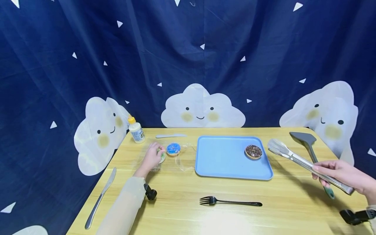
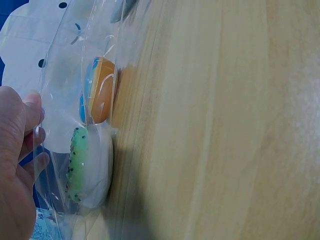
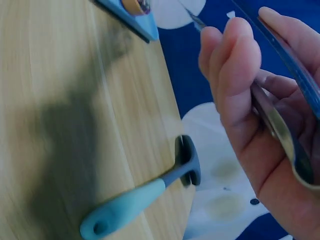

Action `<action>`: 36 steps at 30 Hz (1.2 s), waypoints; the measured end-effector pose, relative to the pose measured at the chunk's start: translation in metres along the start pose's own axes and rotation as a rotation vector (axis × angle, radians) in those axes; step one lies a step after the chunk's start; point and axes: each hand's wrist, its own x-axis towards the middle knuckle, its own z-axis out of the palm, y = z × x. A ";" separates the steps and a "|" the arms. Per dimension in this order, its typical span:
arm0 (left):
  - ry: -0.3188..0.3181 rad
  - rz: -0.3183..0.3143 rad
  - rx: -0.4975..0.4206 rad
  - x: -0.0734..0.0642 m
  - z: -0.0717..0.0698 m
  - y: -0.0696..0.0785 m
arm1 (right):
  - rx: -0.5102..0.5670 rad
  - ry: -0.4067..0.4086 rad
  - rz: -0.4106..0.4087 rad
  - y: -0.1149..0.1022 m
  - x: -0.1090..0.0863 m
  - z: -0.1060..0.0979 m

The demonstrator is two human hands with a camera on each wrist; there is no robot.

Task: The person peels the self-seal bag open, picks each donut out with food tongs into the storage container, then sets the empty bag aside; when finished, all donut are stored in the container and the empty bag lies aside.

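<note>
In the head view my left hand point(image 1: 152, 156) is over a clear plastic package point(image 1: 185, 163); its thumb and fingers pinch the film's upper edge in the left wrist view. Inside lie a green-topped donut point(image 2: 90, 167), partly hidden by the hand in the head view, and a blue-iced donut point(image 1: 173, 149). My right hand point(image 1: 340, 174) grips metal tongs point(image 1: 305, 164) in the air, their tips pointing toward the blue tray point(image 1: 226, 160). On the tray's right side sits a chocolate donut point(image 1: 253, 152) with sprinkles.
A grey spatula point(image 1: 311, 150) with a green handle lies beneath the right hand. A black fork point(image 1: 232, 202) lies in front of the tray. One table knife point(image 1: 101, 197) lies at left, another point(image 1: 171, 135) at the back, near a glue bottle point(image 1: 136, 131).
</note>
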 end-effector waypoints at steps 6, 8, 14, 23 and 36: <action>-0.003 0.007 0.005 0.002 0.000 -0.002 | -0.086 0.110 -0.033 -0.010 0.016 0.013; -0.002 0.012 0.005 0.002 0.001 -0.002 | -0.073 0.116 -0.051 -0.012 0.021 0.016; 0.000 0.006 0.008 0.003 0.001 -0.002 | -0.053 0.107 -0.099 -0.018 0.044 0.025; -0.006 -0.003 0.015 0.001 -0.001 0.002 | -0.016 0.144 -0.073 -0.027 0.079 0.047; 0.015 -0.005 -0.009 0.001 -0.001 0.001 | -0.034 0.100 -0.067 -0.044 0.129 0.079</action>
